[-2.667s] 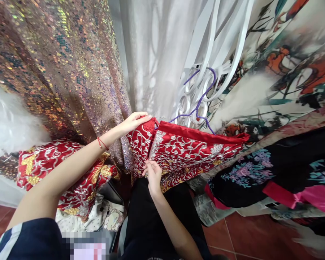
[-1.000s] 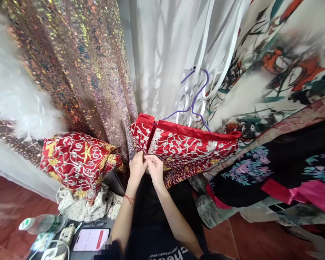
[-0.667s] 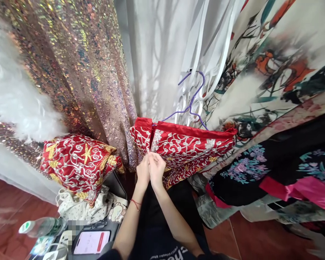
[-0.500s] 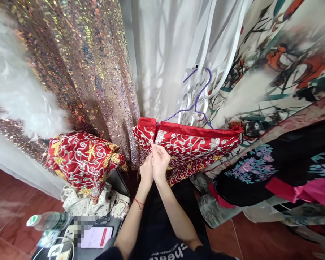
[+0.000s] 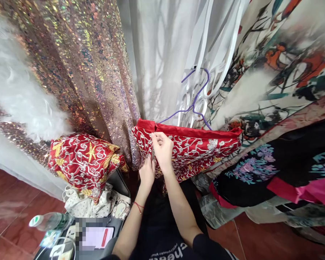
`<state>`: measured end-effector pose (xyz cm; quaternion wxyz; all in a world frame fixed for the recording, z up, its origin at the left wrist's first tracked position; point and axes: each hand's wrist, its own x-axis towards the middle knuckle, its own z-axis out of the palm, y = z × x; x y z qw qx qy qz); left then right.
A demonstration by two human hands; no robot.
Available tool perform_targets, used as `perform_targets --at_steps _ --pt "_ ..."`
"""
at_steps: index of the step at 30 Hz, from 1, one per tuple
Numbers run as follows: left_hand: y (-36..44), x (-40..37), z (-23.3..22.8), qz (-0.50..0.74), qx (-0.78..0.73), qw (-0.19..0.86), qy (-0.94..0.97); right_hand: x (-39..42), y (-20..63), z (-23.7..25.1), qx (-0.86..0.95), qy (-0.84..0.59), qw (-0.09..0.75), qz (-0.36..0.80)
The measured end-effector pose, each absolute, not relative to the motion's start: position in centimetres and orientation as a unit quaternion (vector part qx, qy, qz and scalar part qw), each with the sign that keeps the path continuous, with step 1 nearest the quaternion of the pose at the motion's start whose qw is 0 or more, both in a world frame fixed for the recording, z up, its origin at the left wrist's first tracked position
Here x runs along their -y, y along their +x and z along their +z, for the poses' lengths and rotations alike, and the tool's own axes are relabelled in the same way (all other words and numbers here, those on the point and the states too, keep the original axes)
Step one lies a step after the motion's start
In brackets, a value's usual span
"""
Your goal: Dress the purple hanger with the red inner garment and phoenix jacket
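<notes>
A red skirt (image 5: pixel 203 150) with silver and gold embroidery hangs from a purple wire hanger (image 5: pixel 196 99) hooked on a white scrolled metal grille (image 5: pixel 203 72). My right hand (image 5: pixel 162 150) pinches the skirt's side opening just below the red waistband, fingers closed on the cloth edge. My left hand (image 5: pixel 147 173) sits lower on the same opening, gripping the fabric beneath. A red string bracelet circles my left wrist.
A sequined iridescent gown (image 5: pixel 78 72) and white sheer curtain (image 5: pixel 162 54) hang behind. A second red embroidered garment (image 5: pixel 83 160) lies at the left over a patterned bag. Printed and floral robes (image 5: pixel 273 108) hang at the right. A water bottle (image 5: pixel 50 221), phone and charger lie lower left.
My left hand dropped from the waistband to the side opening. Both hands met there, then my right hand slid up along the opening to just under the waistband while the left stayed low.
</notes>
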<state>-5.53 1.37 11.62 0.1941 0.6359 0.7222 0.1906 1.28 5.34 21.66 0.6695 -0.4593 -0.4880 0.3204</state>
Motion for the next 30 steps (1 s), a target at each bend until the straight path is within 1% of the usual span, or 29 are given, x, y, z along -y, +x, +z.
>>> perform_targets --at_steps 2,5,6,8,10,12,13,14,15,16,18,20,22,23,25,27,30 --pt "-5.5 -1.7 11.0 0.214 -0.709 0.192 0.644 -5.4 2.6 23.0 0.543 -0.492 0.652 0.196" --pt "-4.9 -2.0 10.0 0.238 -0.708 0.192 0.637 -5.9 4.0 26.7 0.618 -0.461 0.636 0.035" --pt "-4.7 -2.0 9.7 0.24 -0.711 0.19 0.633 -6.4 4.1 28.0 0.654 -0.448 0.609 -0.004" --pt "-4.4 -2.1 9.3 0.238 -0.717 0.185 0.628 -8.0 3.8 30.2 0.715 -0.454 0.53 -0.055" --pt "-4.4 -2.1 9.1 0.231 -0.72 0.18 0.629 -10.2 2.9 31.2 0.73 -0.529 0.43 -0.046" --pt "-4.6 -2.0 9.0 0.222 -0.725 0.175 0.628 -12.2 1.8 31.2 0.737 -0.605 0.299 0.028" --pt "-4.8 -2.0 9.1 0.217 -0.728 0.174 0.626 -12.9 1.3 30.8 0.744 -0.618 0.248 0.06" --pt "-4.9 -1.9 9.1 0.213 -0.729 0.174 0.626 -13.3 1.0 30.4 0.753 -0.614 0.22 0.081" --pt "-5.0 -1.9 9.1 0.21 -0.729 0.174 0.627 -13.4 0.9 30.0 0.763 -0.601 0.218 0.091" --pt "-5.1 -1.8 9.1 0.21 -0.727 0.176 0.63 -13.2 0.9 29.6 0.769 -0.584 0.242 0.095" --pt "-5.2 -1.7 9.0 0.217 -0.718 0.18 0.636 -12.1 1.5 29.0 0.768 -0.535 0.33 0.124" --pt "-5.2 -1.8 8.9 0.231 -0.71 0.187 0.638 -10.2 2.5 28.4 0.767 -0.446 0.418 0.194" --pt "-5.4 -1.8 8.9 0.247 -0.706 0.201 0.632 -7.9 3.6 27.5 0.766 -0.346 0.471 0.269" --pt "-5.5 -1.9 8.9 0.262 -0.701 0.209 0.63 -6.7 4.1 26.8 0.763 -0.314 0.484 0.292" --pt "-5.8 -1.9 9.0 0.313 -0.677 0.232 0.625 -4.3 4.9 24.8 0.754 -0.302 0.497 0.305" --pt "-6.3 -1.9 9.0 0.364 -0.647 0.251 0.621 -2.2 5.5 22.2 0.748 -0.332 0.499 0.285" --pt "-6.8 -1.6 9.0 0.408 -0.618 0.292 0.606 -0.2 6.3 18.2 0.726 -0.39 0.498 0.269"
